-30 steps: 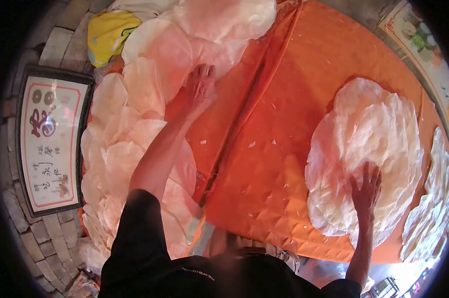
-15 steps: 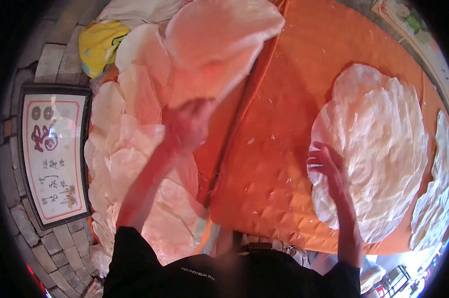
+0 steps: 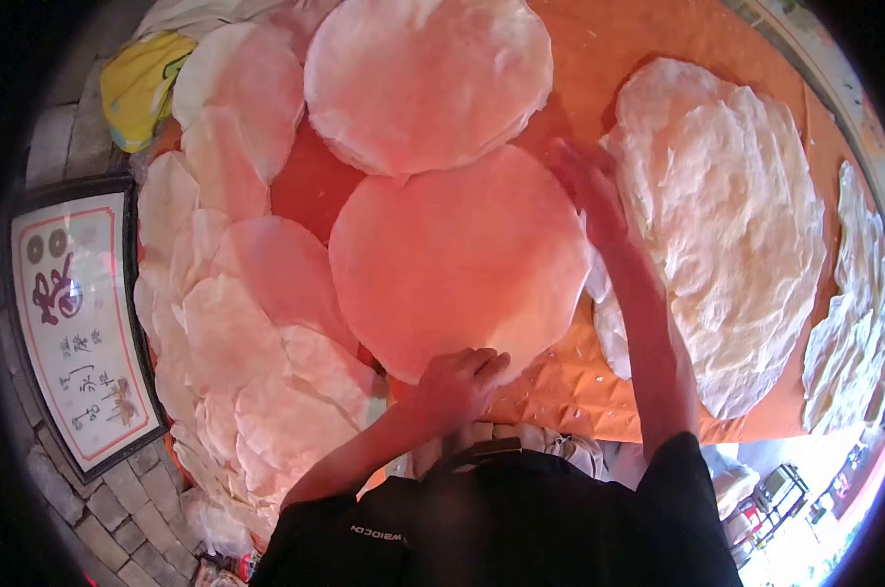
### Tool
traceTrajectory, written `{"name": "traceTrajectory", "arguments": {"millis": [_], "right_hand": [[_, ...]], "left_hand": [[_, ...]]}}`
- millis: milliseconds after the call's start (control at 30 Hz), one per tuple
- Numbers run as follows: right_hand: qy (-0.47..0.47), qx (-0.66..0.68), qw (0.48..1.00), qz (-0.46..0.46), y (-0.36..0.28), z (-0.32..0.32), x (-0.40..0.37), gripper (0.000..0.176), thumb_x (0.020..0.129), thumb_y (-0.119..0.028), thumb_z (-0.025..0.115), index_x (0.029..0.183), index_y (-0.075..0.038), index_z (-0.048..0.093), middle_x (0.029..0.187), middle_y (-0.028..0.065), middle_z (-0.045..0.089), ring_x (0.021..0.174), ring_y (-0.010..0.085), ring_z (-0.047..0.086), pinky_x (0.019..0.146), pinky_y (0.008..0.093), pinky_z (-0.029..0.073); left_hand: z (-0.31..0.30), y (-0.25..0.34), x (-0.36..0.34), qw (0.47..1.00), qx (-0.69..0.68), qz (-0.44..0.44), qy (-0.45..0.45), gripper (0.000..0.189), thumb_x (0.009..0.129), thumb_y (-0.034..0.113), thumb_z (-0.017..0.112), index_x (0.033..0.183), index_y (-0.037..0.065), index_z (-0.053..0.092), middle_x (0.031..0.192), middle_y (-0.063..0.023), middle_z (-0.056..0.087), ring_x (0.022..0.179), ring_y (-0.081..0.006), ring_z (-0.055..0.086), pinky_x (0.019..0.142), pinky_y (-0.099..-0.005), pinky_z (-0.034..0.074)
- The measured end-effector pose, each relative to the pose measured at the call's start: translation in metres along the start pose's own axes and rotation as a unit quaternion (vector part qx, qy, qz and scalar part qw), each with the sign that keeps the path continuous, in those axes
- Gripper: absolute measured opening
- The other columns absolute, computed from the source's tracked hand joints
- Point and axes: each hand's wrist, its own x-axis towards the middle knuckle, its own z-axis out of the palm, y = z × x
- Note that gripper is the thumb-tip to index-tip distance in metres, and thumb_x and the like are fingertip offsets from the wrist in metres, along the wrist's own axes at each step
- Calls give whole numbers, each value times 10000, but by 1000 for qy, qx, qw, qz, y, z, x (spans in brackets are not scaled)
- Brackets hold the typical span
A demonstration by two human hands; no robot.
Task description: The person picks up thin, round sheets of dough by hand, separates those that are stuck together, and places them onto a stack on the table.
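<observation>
A thin, round flatbread sheet (image 3: 452, 259) lies spread over the middle of the orange-covered table, its far edge meeting a stack of round sheets (image 3: 428, 83). My left hand (image 3: 465, 380) is at its near edge, fingers curled closed on the rim. By the sheet's upper right edge, my right hand (image 3: 591, 181) is slightly blurred with its fingers stretched out and apart. That hand lies between the sheet and a thick, wrinkled pile of pale sheets (image 3: 721, 235).
Overlapping round sheets (image 3: 232, 333) cover the table's left side. Another wrinkled pile (image 3: 853, 303) sits at the far right. A framed calligraphy panel (image 3: 85, 323) stands on the brick paving at left, below a yellow cloth (image 3: 141, 90). Orange cloth (image 3: 560, 391) covers the table.
The round sheet now lies flat in the middle. My left hand has moved nearer to me and right; my right hand has moved forward and left, off the wrinkled pile's edge. The view has shifted.
</observation>
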Motion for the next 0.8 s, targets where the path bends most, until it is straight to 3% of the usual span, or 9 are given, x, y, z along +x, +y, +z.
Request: {"name": "traceTrajectory", "arguments": {"millis": [100, 167, 333, 433, 500, 533, 633, 700, 800], "right_hand": [[26, 10, 997, -70, -32, 16, 27, 360, 838, -332, 630, 883, 25, 627, 781, 69, 613, 712, 130, 557, 680, 306, 478], [20, 299, 947, 112, -32, 31, 59, 317, 818, -285, 640, 807, 31, 608, 748, 70, 597, 653, 126, 536, 617, 316, 472], [-77, 282, 954, -60, -14, 53, 108, 193, 751, -154, 667, 758, 14, 572, 658, 54, 553, 519, 136, 512, 463, 299, 451], [-15, 189, 976, -104, -109, 66, 40, 136, 767, -74, 669, 851, 20, 618, 765, 65, 614, 662, 148, 601, 612, 275, 512], [5, 301, 945, -126, -129, 56, 5, 63, 749, -39, 642, 770, -9, 590, 659, 32, 574, 534, 135, 556, 465, 279, 454], [0, 273, 957, -94, -137, 37, -21, 143, 769, -70, 646, 879, 13, 609, 756, 65, 615, 631, 154, 596, 537, 283, 484], [108, 265, 958, -13, -123, -11, -93, 360, 794, -106, 647, 1114, 44, 579, 894, 90, 658, 773, 165, 635, 629, 280, 510], [98, 218, 970, 51, -90, -44, -126, 389, 773, -62, 657, 1137, 29, 554, 884, 69, 645, 733, 151, 618, 640, 292, 514], [83, -69, 988, 110, -2, -111, -154, 467, 782, -87, 686, 1217, -11, 534, 954, 112, 641, 790, 174, 623, 670, 314, 526]], "left_hand": [[6, -1, -1, 1000, 5, -17, -3, 333, 706, 83, 673, 1025, 21, 600, 912, -147, 627, 800, -301, 640, 672, -375, 536], [6, 4, 0, 1000, -1, -23, 18, 322, 739, 107, 661, 1040, 15, 590, 920, -145, 625, 794, -293, 636, 669, -368, 529], [3, 1, 0, 990, -108, -83, 31, 324, 861, 212, 602, 1099, -3, 560, 979, -152, 622, 838, -283, 632, 700, -384, 515], [20, -21, 6, 831, -436, -346, 11, 440, 897, 356, 557, 1161, 3, 557, 1006, -143, 654, 878, -305, 642, 798, -391, 510], [33, -48, 10, 639, -721, -262, 48, 508, 935, 420, 450, 1217, 2, 516, 1086, -136, 632, 953, -296, 625, 863, -402, 489], [34, -57, 14, 512, -832, -202, 64, 545, 954, 452, 397, 1245, 2, 496, 1127, -132, 622, 990, -292, 616, 896, -408, 478], [-15, -16, 47, 346, -869, -223, 274, 494, 954, 434, 387, 1247, 50, 493, 1124, -105, 613, 1007, -253, 596, 859, -393, 479], [15, -58, 42, 370, -903, -34, 218, 509, 962, 427, 371, 1309, 61, 432, 1235, -111, 550, 1117, -264, 534, 928, -415, 444], [15, -42, 33, 366, -901, -54, 229, 508, 966, 431, 364, 1347, 99, 419, 1313, -101, 512, 1216, -275, 470, 1015, -445, 382]]}}
